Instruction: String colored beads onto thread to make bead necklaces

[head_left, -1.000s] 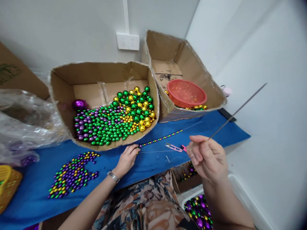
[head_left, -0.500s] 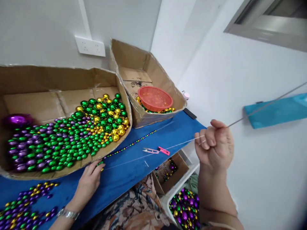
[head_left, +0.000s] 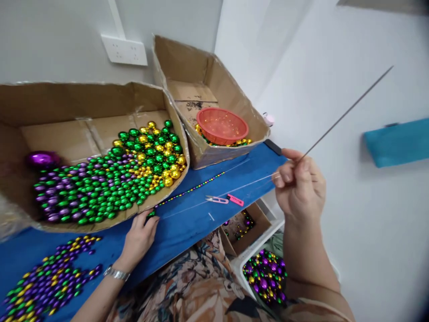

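Observation:
My right hand [head_left: 300,190] is raised over the table's right end, its thumb and fingers closed on a long thin needle [head_left: 348,112] that slants up to the right. From this hand a white thread [head_left: 256,182] runs taut and low across the blue cloth toward my left hand [head_left: 142,232]. That hand is by the front wall of the large bead box, fingers pinched on green beads [head_left: 152,213], partly hidden. Beside it, a strand of small green, gold and purple beads [head_left: 191,190] stretches along the cloth.
A large cardboard box [head_left: 77,100] holds green, purple and gold beads. Another box [head_left: 209,156] contains a red basket [head_left: 223,125]. Thread snips [head_left: 217,200] and a pink cutter [head_left: 235,200] lie near the thread. Loose beads [head_left: 53,277] cover the cloth at left; a white bin [head_left: 246,290] stands below.
The view has shifted a little. My right hand has come slightly left, its index finger now more extended, and the needle's far tip has entered view. My left hand keeps its pinch.

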`<state>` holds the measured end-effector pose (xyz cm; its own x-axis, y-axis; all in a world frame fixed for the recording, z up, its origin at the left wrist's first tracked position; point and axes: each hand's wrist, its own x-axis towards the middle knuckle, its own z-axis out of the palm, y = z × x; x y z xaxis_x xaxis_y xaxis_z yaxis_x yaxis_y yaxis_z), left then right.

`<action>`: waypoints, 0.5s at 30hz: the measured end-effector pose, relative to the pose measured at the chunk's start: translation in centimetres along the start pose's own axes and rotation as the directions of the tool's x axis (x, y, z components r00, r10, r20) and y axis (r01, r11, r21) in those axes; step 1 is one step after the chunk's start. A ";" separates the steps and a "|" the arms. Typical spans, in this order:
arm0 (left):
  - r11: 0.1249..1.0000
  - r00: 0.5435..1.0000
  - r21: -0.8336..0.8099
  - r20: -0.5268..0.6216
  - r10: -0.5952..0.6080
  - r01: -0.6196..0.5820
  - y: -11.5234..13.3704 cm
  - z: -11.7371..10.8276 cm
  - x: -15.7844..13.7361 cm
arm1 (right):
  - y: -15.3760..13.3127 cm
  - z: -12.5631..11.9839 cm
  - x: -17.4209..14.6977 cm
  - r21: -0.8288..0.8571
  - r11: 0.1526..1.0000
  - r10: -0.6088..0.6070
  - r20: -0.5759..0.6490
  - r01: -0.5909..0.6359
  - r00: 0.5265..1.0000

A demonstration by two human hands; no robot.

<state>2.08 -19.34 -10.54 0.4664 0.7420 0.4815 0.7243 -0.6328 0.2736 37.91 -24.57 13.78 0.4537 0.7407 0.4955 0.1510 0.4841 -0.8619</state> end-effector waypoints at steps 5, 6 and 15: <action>0.995 1.000 -0.095 0.003 -0.027 0.027 0.3 -0.8 -0.5 | 1.1 0.0 -1.0 0.006 0.999 0.034 -0.012 -0.034 0.999; 0.994 0.999 -0.097 0.000 -0.047 0.047 0.4 -1.1 -0.7 | 1.4 0.1 -1.3 0.009 0.999 0.048 -0.004 -0.048 0.999; 0.978 0.982 -0.148 -0.095 -0.162 0.147 1.9 -4.4 -2.7 | 5.2 1.8 -4.1 -0.090 0.981 0.181 0.119 -0.170 0.976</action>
<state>-0.01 -23.49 -7.65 0.2927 0.8101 0.5080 0.7014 -0.5430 0.4618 35.24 -24.29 7.45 0.3654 0.8662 0.3410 0.1503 0.3066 -0.9399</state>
